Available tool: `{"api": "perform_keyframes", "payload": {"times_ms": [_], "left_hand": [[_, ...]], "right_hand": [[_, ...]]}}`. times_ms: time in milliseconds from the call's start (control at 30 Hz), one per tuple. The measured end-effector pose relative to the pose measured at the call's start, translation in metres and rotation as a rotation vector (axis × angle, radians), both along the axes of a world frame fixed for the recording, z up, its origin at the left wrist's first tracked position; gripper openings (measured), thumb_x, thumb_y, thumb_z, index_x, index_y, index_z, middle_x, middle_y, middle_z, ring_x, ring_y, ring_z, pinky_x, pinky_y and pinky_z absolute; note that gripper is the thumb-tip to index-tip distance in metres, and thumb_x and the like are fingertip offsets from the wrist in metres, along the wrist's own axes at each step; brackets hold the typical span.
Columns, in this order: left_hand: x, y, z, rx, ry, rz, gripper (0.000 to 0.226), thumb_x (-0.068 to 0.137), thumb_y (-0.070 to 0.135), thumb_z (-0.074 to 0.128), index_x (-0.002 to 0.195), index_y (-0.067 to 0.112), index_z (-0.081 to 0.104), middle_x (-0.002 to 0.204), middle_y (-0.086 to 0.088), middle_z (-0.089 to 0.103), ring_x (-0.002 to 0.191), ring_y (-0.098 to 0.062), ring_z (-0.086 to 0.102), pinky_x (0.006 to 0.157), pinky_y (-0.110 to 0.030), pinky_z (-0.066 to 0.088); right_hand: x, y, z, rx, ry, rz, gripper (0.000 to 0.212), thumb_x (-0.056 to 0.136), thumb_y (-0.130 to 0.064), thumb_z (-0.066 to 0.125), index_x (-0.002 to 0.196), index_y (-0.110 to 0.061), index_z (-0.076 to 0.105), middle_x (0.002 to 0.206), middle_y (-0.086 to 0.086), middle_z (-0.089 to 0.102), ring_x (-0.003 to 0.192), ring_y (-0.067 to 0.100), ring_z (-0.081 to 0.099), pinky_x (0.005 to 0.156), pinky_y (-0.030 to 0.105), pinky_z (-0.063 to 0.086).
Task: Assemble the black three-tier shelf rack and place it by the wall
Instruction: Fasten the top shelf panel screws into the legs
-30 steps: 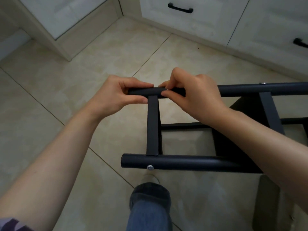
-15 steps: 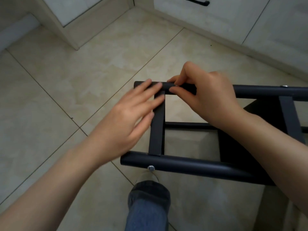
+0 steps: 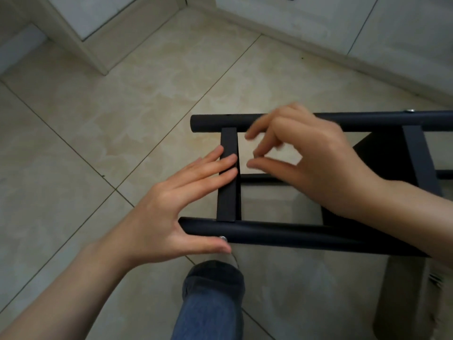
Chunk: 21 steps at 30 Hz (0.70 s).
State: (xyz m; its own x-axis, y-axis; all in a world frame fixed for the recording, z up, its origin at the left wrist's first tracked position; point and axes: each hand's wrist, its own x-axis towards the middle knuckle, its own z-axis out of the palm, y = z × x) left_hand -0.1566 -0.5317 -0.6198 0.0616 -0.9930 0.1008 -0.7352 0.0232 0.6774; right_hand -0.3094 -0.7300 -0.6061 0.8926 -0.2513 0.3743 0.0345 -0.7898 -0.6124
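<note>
The black shelf rack [image 3: 282, 233] lies on its side on the tiled floor, two round tubes running left to right with a flat crossbar [image 3: 228, 192] between them near the left ends. My left hand [image 3: 171, 212] is spread over the near tube's left end; its fingertips rest on the crossbar and its thumb lies below a silver screw [image 3: 223, 238]. Blurred, my right hand [image 3: 306, 163] hovers between the tubes just below the far tube [image 3: 215, 122], thumb and fingers curled apart with nothing visible in them.
White cabinets with baseboards [image 3: 318, 45] run along the top of the view, meeting in a corner at the upper left. My jeans-clad knee [image 3: 210, 298] is below the near tube. Open tiled floor [image 3: 98, 131] lies to the left of the rack.
My left hand let go of the far tube's end and dropped to the near tube and crossbar. My right hand released the far tube and pulled back slightly toward me.
</note>
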Motion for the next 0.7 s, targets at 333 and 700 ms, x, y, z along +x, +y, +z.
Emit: {"api": "perform_keyframes", "payload": {"times_ms": [333,700], "left_hand": [[0.002,-0.001,-0.006,-0.022,-0.037,-0.030,0.077,0.079,0.048,0.079,0.142,0.015,0.051,0.155,-0.005,0.042,0.154,-0.026,0.026,0.123,-0.040,0.027],[0.001,-0.002,-0.008,-0.025,-0.027,-0.029,0.075,0.080,0.048,0.077,0.141,0.012,0.051,0.155,-0.007,0.042,0.153,-0.027,0.026,0.123,-0.038,0.027]], "right_hand": [[0.011,0.005,-0.012,0.592,0.584,0.153,0.004,0.083,-0.019,0.077,0.081,-0.021,0.074,0.069,0.000,0.073,0.060,0.004,0.067,0.061,0.016,0.053],[0.023,0.014,-0.027,0.851,0.693,0.192,0.015,0.086,-0.008,0.072,0.100,-0.006,0.069,0.083,0.006,0.075,0.071,0.011,0.070,0.066,0.019,0.056]]}}
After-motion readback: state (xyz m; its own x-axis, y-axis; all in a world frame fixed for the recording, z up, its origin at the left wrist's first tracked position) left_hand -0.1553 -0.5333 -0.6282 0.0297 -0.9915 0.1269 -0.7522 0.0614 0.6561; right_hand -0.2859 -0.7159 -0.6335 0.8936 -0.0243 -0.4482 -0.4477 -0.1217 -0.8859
